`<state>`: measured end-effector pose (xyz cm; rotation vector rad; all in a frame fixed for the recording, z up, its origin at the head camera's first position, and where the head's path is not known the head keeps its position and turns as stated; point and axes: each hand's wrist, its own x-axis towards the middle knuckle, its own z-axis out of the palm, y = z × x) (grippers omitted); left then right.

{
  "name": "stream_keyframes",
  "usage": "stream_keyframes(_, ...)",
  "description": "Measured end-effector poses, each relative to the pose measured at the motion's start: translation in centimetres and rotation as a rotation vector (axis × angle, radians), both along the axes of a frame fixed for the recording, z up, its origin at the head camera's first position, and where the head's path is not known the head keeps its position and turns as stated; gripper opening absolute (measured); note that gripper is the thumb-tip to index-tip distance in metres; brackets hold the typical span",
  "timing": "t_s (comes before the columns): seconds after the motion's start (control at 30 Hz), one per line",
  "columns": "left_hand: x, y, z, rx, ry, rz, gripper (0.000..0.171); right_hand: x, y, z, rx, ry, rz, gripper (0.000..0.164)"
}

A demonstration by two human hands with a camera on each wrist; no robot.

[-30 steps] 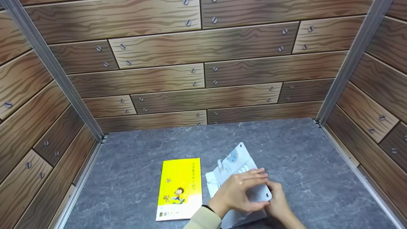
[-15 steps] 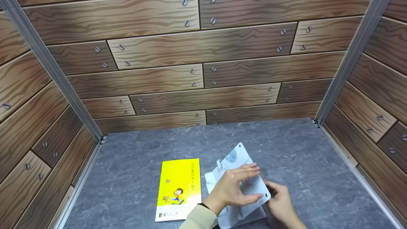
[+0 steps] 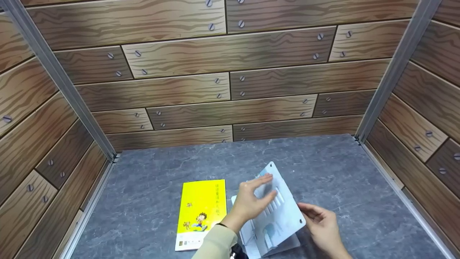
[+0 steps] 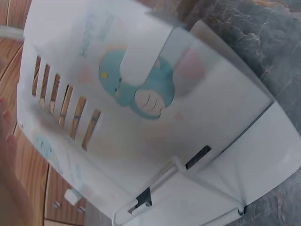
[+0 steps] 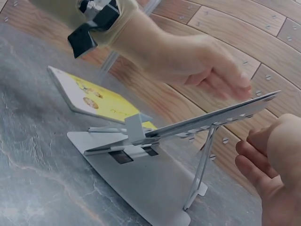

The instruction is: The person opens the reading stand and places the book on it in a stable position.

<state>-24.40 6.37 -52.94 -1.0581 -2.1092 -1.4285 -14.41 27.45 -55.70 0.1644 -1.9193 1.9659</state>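
Observation:
A white metal book stand (image 3: 284, 212) with a row of slots stands with its slanted panel propped over a flat base (image 5: 136, 183). Blue cartoon figures (image 4: 136, 84) are printed on the panel. A thin wire support (image 5: 200, 169) runs from the panel down to the base. My left hand (image 3: 249, 201) hovers over the panel's face with fingers loosely extended; the right wrist view shows it above the panel's upper edge. Beside the panel's right edge is my right hand (image 3: 321, 226), its fingers loosely bent and holding nothing.
A yellow book (image 3: 203, 212) with a cartoon child on its cover lies flat to the left of the stand. Beneath both is a grey marbled tabletop (image 3: 151, 187), enclosed by wood-patterned walls (image 3: 187, 86) with metal corner posts.
My left hand has lifted away from the panel's lower right corner and shifted left and up, uncovering the slots. The right hand has moved slightly right, off the edge.

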Motion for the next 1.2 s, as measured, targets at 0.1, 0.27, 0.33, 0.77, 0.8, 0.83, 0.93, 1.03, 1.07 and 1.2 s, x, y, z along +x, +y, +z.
stream_keyframes(0.1, -0.7, -0.5, -0.1, 0.069, -0.127, 0.008, 0.035, 0.2, 0.0, 0.4, -0.033, -0.021, -0.020, 0.024)
stream_keyframes(0.27, -1.9, -1.4, -0.2, 0.129, -0.342, 0.027, 0.031, 0.8, -0.1, 1.3, -0.083, -0.110, -0.060, 0.025)
stream_keyframes(0.33, -2.3, -1.7, -0.2, 0.119, -0.394, 0.033, 0.029, 1.1, 0.0, 1.7, -0.110, -0.130, -0.063, 0.026)
stream_keyframes(0.77, -4.3, -2.5, -0.5, -0.025, -0.509, 0.084, 0.032, 2.8, -0.6, 4.0, -0.126, -0.275, -0.109, 0.030)
stream_keyframes(0.8, -4.4, -2.5, -0.5, -0.035, -0.515, 0.090, 0.032, 2.9, -0.7, 4.1, -0.127, -0.283, -0.114, 0.031)
stream_keyframes(0.83, -4.6, -2.5, -0.5, -0.044, -0.519, 0.094, 0.032, 3.0, -0.8, 4.2, -0.129, -0.288, -0.120, 0.031)
stream_keyframes(0.93, -5.0, -2.4, -0.5, -0.066, -0.529, 0.108, 0.031, 3.2, -1.1, 4.5, -0.125, -0.305, -0.141, 0.029)
stream_keyframes(1.03, -5.3, -2.2, -0.7, -0.086, -0.542, 0.111, 0.029, 3.5, -1.4, 4.7, -0.111, -0.319, -0.163, 0.028)
stream_keyframes(1.07, -5.3, -2.2, -0.7, -0.092, -0.544, 0.109, 0.029, 3.6, -1.5, 4.8, -0.107, -0.324, -0.170, 0.028)
stream_keyframes(1.2, -5.6, -2.0, -0.9, -0.123, -0.542, 0.097, 0.029, 3.9, -1.9, 4.9, -0.117, -0.344, -0.184, 0.031)
